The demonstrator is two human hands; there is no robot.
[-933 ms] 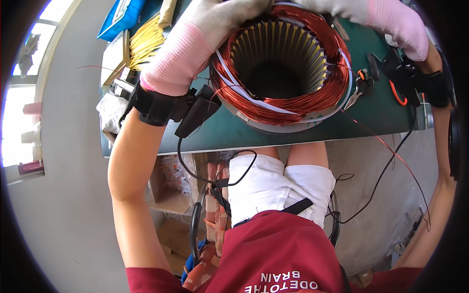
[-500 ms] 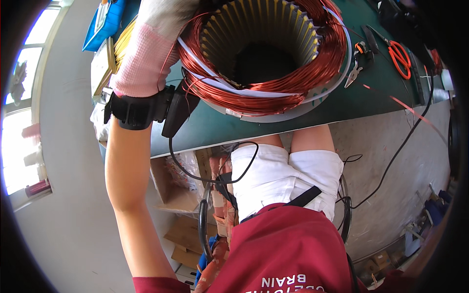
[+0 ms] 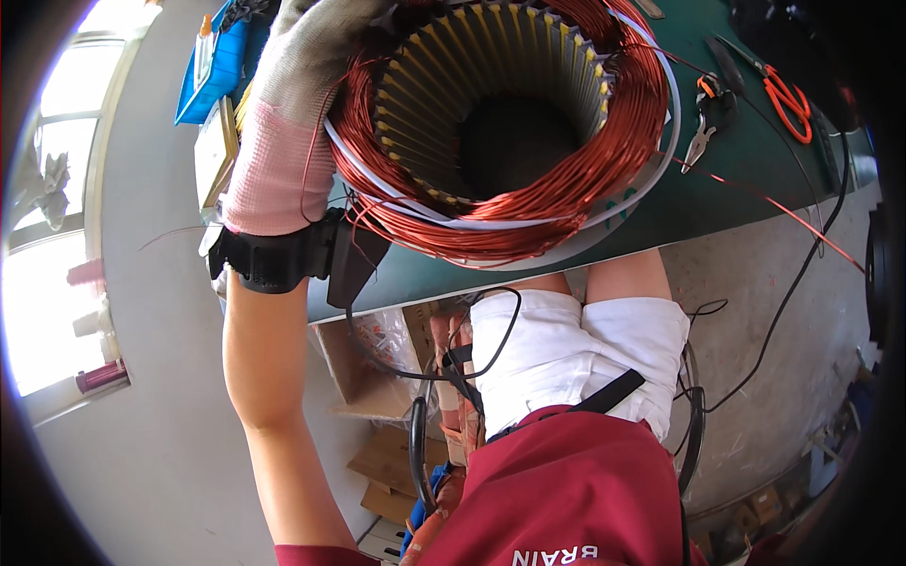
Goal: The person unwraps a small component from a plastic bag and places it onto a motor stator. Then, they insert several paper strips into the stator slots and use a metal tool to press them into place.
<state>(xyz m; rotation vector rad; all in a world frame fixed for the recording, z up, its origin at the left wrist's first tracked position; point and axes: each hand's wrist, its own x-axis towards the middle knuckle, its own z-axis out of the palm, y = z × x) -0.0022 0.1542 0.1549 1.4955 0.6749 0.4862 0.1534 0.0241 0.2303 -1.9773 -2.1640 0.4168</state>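
A motor stator (image 3: 604, 90) stands on the green table, its slots lined with grey strips and yellow wedges. A thick ring of red-brown copper wire (image 3: 618, 156) surrounds its upper end. White sleeving (image 3: 675, 104) loops round the winding. My left hand (image 3: 326, 47), in a white and pink knit glove, is at the winding's far left side; its fingers are hidden at the top edge, so its grip cannot be made out. A loose copper wire (image 3: 311, 156) hangs beside the glove. My right hand is out of view.
Pliers (image 3: 700, 137) and orange-handled scissors (image 3: 785, 104) lie right of the stator. A red wire (image 3: 783, 209) stretches past the table edge to the right. A blue bin (image 3: 215, 80) sits at the far left. A black cable (image 3: 406, 375) hangs from my left wrist device (image 3: 274, 259).
The view has shifted, so the stator and table appear lower. The red wire at the right now runs straighter and farther right. My left hand stays by the winding.
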